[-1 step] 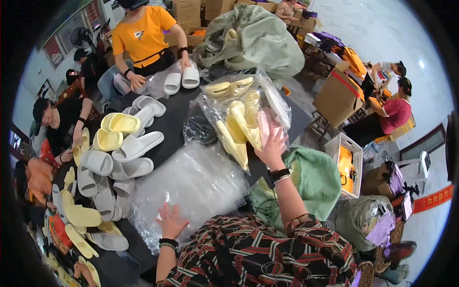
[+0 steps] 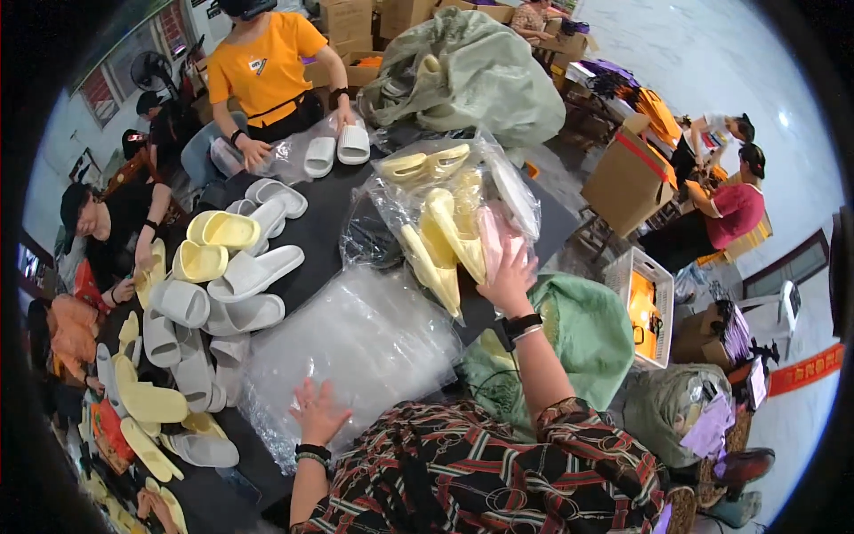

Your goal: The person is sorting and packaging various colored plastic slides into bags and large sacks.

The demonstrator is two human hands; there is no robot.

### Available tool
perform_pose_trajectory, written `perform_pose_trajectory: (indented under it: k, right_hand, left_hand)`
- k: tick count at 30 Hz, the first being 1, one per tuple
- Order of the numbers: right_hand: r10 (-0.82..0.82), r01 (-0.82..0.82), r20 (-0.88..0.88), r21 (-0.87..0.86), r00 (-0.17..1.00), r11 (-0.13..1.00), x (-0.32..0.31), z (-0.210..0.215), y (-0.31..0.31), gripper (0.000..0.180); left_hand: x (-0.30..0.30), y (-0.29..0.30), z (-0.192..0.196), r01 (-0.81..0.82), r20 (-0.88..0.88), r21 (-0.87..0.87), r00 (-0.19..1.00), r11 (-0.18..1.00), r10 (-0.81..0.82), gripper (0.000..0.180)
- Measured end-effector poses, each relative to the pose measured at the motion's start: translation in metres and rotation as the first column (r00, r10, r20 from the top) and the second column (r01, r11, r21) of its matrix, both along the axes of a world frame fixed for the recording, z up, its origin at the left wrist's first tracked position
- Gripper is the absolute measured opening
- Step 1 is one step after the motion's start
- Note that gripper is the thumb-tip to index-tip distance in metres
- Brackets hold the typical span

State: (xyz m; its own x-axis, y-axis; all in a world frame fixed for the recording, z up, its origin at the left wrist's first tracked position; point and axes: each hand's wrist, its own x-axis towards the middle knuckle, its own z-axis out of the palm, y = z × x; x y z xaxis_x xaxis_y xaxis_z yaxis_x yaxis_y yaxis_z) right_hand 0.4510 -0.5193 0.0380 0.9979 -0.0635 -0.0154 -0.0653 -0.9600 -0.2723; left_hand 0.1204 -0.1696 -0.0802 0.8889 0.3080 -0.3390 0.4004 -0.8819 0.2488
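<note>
My left hand (image 2: 320, 411) lies with fingers spread on a stack of clear plastic bags (image 2: 356, 329) at the table's near side. Farther right, my right hand (image 2: 510, 280) rests with fingers apart against a pink slipper (image 2: 492, 233) at the edge of a pile of bagged slippers. Yellow slippers (image 2: 431, 269) in clear plastic lie just left of that hand, and a white bagged slipper (image 2: 513, 189) is beyond it. Left of the bags are loose grey slippers (image 2: 258, 271) and yellow slippers (image 2: 224, 229).
Across the dark table (image 2: 325, 209), a person in orange (image 2: 267, 67) handles white slippers (image 2: 338, 151) on plastic. Another person in black (image 2: 120, 227) holds a yellow slipper at left. A large grey-green sack (image 2: 471, 76) stands behind; a green sack (image 2: 578, 329) is beside my right arm.
</note>
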Motion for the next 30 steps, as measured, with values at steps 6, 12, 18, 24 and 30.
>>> perform_pose_trajectory:
  k: [6, 12, 18, 24, 30]
  right_hand:
    - [0.104, -0.146, 0.14, 0.334, 0.985, 0.931, 0.02, -0.097, -0.074, 0.11]
    - [-0.068, -0.048, 0.271, 0.401, 0.96, 0.915, 0.028, -0.029, -0.069, 0.062]
    - [-0.036, -0.166, 0.368, 0.501, 0.929, 0.849, 0.023, 0.055, -0.087, 0.049]
    - [0.155, -0.288, 0.245, 0.748, 0.957, 0.599, 0.029, 0.073, -0.073, 0.037]
    - [-0.03, -0.265, 0.305, 0.867, 0.952, 0.422, 0.027, 0.089, -0.059, 0.031]
  left_hand:
    - [0.009, -0.005, 0.003, 0.022, 0.014, -0.035, 1.0, 0.999, -0.021, 0.098]
    - [-0.005, 0.004, -0.002, 0.03, 0.02, 0.018, 0.999, 0.999, -0.031, 0.1]
    - [-0.005, 0.002, -0.006, 0.02, 0.062, 0.018, 0.998, 1.0, -0.021, 0.1]
    - [-0.002, 0.004, -0.006, 0.031, 0.054, 0.021, 0.998, 0.999, -0.032, 0.102]
    - [-0.004, 0.007, -0.009, 0.025, 0.078, -0.006, 0.997, 1.0, -0.025, 0.1]
